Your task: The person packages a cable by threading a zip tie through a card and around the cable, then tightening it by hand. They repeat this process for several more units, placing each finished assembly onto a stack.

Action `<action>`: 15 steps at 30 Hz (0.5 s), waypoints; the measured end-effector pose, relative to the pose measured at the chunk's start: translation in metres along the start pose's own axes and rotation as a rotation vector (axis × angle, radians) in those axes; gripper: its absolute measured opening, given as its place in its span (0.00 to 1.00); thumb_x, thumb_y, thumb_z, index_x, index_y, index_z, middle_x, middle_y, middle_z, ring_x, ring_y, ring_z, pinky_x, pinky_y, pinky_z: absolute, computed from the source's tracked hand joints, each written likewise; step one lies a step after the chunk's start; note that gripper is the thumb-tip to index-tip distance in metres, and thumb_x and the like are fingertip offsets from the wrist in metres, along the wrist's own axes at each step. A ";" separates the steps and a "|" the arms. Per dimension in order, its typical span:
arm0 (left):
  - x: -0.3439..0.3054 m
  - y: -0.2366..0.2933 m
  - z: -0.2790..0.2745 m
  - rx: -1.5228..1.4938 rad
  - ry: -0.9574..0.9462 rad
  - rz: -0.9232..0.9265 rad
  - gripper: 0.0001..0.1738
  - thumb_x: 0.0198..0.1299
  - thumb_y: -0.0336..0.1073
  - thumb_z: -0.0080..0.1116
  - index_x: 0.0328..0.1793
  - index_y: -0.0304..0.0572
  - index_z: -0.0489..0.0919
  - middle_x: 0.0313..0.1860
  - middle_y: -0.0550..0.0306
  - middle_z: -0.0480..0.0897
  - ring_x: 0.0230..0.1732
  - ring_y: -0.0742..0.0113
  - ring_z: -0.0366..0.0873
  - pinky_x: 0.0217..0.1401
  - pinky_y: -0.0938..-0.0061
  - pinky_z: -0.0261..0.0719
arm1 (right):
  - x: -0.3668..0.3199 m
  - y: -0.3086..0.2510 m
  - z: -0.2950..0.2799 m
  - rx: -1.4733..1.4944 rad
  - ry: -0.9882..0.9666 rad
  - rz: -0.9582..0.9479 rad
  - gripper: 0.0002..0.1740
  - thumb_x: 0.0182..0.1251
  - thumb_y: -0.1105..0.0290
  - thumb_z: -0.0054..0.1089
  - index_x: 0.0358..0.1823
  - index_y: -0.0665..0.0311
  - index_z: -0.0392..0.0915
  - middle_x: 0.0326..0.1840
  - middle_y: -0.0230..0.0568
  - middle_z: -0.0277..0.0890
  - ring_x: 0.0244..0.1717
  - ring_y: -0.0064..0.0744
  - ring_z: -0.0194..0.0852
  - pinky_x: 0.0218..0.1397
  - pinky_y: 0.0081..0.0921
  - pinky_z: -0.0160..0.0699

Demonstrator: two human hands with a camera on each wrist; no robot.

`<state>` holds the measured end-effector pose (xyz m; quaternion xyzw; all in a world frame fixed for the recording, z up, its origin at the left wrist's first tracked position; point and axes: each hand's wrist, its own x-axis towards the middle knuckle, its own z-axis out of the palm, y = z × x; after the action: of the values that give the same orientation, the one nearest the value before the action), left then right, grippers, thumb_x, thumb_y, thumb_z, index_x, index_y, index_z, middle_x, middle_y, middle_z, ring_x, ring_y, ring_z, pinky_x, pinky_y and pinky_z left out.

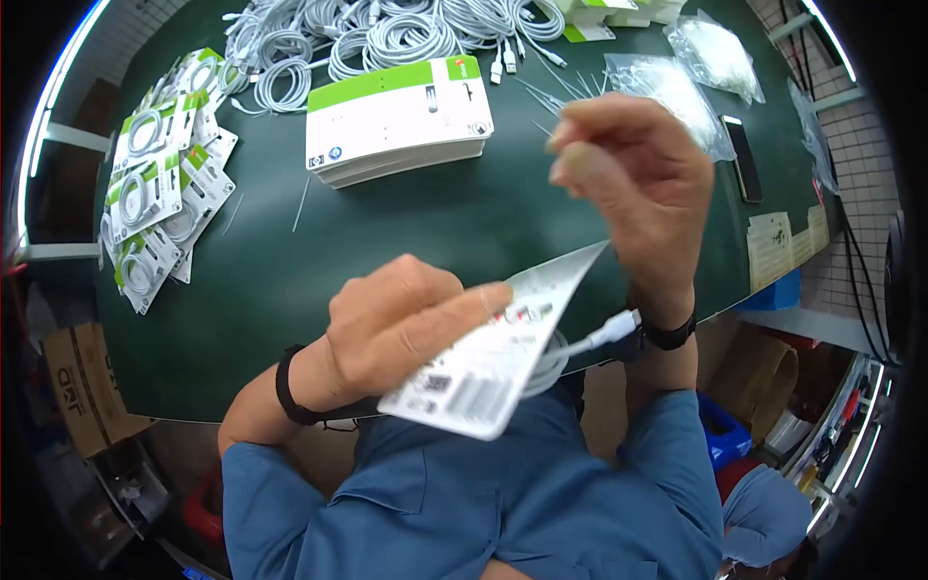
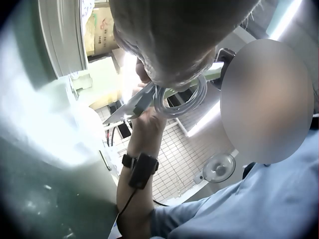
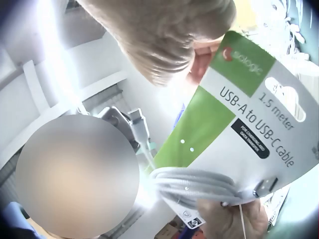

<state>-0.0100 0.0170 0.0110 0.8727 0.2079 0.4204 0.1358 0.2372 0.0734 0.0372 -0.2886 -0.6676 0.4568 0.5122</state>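
Observation:
The left hand grips a white card, index finger along its printed back, above the person's lap. A coiled white cable hangs on the card's far side, its connector sticking out to the right. In the right wrist view, the card's green and white front shows the coil and a thin white strand near the left hand. The right hand is raised beyond the card's upper corner, fingers loosely bent, with nothing visible between thumb and forefinger.
A stack of cards stands mid-table, with white cables heaped behind. Carded cables overlap at the left. Plastic bags, thin strands and a phone lie at the right. Another person's sleeve shows lower right.

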 end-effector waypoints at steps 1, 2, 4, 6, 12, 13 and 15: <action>-0.001 -0.006 0.003 -0.041 0.094 -0.074 0.24 0.53 0.31 0.77 0.58 0.37 0.89 0.34 0.57 0.82 0.26 0.67 0.81 0.24 0.76 0.77 | -0.001 0.001 -0.008 -0.015 0.167 -0.081 0.13 0.70 0.83 0.68 0.53 0.68 0.83 0.47 0.45 0.86 0.35 0.22 0.81 0.35 0.18 0.77; -0.002 -0.013 0.006 -0.081 0.189 -0.145 0.21 0.56 0.30 0.77 0.58 0.36 0.88 0.34 0.58 0.82 0.26 0.68 0.81 0.25 0.77 0.77 | -0.001 0.003 -0.012 -0.027 0.332 -0.164 0.13 0.72 0.84 0.66 0.55 0.69 0.81 0.49 0.47 0.84 0.35 0.21 0.78 0.35 0.17 0.75; 0.005 -0.015 0.006 -0.108 0.300 -0.199 0.19 0.60 0.28 0.76 0.57 0.34 0.88 0.34 0.58 0.82 0.26 0.69 0.81 0.25 0.77 0.77 | -0.002 0.003 -0.009 -0.094 0.354 -0.318 0.13 0.72 0.85 0.65 0.54 0.68 0.81 0.48 0.48 0.83 0.34 0.21 0.76 0.35 0.17 0.75; 0.021 -0.012 0.006 -0.469 0.499 -0.638 0.14 0.69 0.30 0.70 0.57 0.34 0.85 0.35 0.58 0.83 0.27 0.71 0.81 0.25 0.78 0.77 | -0.006 0.001 -0.005 -0.238 0.318 -0.541 0.12 0.70 0.87 0.64 0.52 0.68 0.82 0.47 0.49 0.83 0.33 0.24 0.76 0.35 0.19 0.75; 0.056 -0.031 0.021 -0.856 0.743 -0.782 0.09 0.80 0.35 0.60 0.55 0.35 0.81 0.38 0.60 0.84 0.27 0.78 0.79 0.21 0.81 0.73 | -0.008 -0.004 0.029 -0.641 -0.035 -0.695 0.17 0.54 0.83 0.75 0.46 0.62 0.90 0.40 0.38 0.87 0.33 0.32 0.80 0.31 0.25 0.78; 0.056 -0.032 0.025 -0.820 0.740 -0.783 0.10 0.79 0.34 0.60 0.58 0.36 0.80 0.41 0.58 0.84 0.29 0.74 0.81 0.25 0.77 0.75 | -0.007 0.003 0.033 -0.717 -0.004 -0.719 0.19 0.50 0.81 0.76 0.46 0.60 0.91 0.40 0.36 0.87 0.32 0.32 0.80 0.31 0.26 0.79; 0.053 -0.035 0.034 -0.749 0.737 -0.793 0.15 0.76 0.33 0.61 0.64 0.37 0.78 0.46 0.54 0.85 0.34 0.68 0.84 0.32 0.69 0.80 | -0.006 0.008 0.036 -0.801 0.019 -0.744 0.22 0.46 0.80 0.77 0.47 0.59 0.92 0.40 0.34 0.87 0.32 0.33 0.79 0.32 0.26 0.80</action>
<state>0.0380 0.0713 0.0117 0.4225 0.3863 0.6538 0.4948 0.2043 0.0602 0.0257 -0.2099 -0.8417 -0.0479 0.4953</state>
